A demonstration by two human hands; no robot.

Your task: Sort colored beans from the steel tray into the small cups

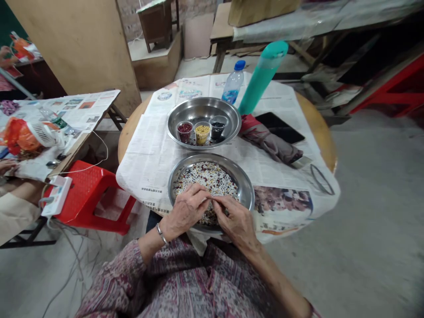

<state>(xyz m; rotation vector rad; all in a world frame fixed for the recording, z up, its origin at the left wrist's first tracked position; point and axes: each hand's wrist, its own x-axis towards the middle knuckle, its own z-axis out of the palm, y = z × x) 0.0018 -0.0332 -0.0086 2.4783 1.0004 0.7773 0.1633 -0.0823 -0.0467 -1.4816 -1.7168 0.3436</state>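
Both of my hands are over a steel basin (247,187) that holds mixed grains and beans (212,176), mostly white with red, yellow and dark ones among them. My left hand (190,207) has its fingers curled and pressed together near the basin's middle. The fingertips of my right hand (236,218) pinch close against the left ones; anything between them is too small to name. Just behind stands a second steel basin (203,106) with three clear cups: red beans (184,131), yellow beans (202,133) and black beans (217,129).
On the newspaper-covered round table (142,154) stand a water bottle (233,81) and a green bottle (263,77). A folded umbrella (270,143), a phone (280,127) and glasses (322,179) lie right. A red stool (88,196) with a power strip (57,196) is left, near another person's arm (20,205).
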